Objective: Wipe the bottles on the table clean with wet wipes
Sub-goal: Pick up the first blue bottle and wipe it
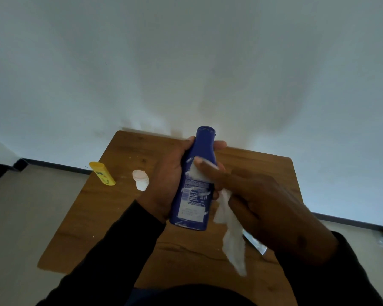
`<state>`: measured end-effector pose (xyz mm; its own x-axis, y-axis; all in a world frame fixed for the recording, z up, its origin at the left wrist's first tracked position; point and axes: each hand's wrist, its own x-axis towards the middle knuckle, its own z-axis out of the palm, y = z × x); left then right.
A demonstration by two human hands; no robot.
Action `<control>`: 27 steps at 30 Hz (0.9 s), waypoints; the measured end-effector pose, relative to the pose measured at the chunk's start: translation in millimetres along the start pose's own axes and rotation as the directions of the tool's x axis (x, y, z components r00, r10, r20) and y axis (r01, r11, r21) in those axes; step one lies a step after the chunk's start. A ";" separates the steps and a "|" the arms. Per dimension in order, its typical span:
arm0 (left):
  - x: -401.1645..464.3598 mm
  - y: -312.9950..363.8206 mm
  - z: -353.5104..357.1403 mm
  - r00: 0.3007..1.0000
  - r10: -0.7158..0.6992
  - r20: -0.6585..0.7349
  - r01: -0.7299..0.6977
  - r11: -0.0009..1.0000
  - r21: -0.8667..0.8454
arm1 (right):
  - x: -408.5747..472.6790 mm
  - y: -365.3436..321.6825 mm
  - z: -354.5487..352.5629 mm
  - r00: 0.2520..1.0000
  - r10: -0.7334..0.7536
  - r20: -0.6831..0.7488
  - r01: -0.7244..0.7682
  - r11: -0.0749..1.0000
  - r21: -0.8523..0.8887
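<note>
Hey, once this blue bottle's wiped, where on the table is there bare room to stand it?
Bare wood shows along the table's far left edge behind the yellow bottle and the small white bottle, and at the near left corner. The right side is crowded: the right hand, wet wipe and a wrapper lie there.

Head view, steeply down, close
</note>
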<state>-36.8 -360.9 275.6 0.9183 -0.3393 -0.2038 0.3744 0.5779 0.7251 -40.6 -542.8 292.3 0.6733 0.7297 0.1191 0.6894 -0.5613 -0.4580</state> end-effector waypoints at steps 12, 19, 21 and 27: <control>-2.7 -0.8 -0.7 0.996 0.069 -0.053 -0.064 0.994 0.093 | -1.6 2.8 -7.2 0.997 0.063 -0.053 -0.064 0.998 -0.012; -0.8 -3.3 -0.3 0.996 0.079 -0.049 -0.074 0.993 0.092 | 3.2 -6.2 -2.5 0.999 0.035 -0.008 -0.035 0.997 -0.063; -0.6 -4.8 -0.5 0.995 0.081 -0.064 -0.074 0.992 0.098 | 2.5 -4.1 -6.5 0.999 0.044 -0.022 -0.045 0.998 -0.050; -1.6 -5.2 2.6 0.995 0.071 -0.072 -0.069 0.997 0.030 | 2.1 -7.7 -1.6 1.000 0.029 -0.010 -0.030 0.994 -0.105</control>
<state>-40.5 -365.3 273.8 0.9494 -0.2434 -0.1986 0.3064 0.5778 0.7565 -44.0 -537.6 297.5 0.6956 0.7092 0.1145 0.6932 -0.6208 -0.3660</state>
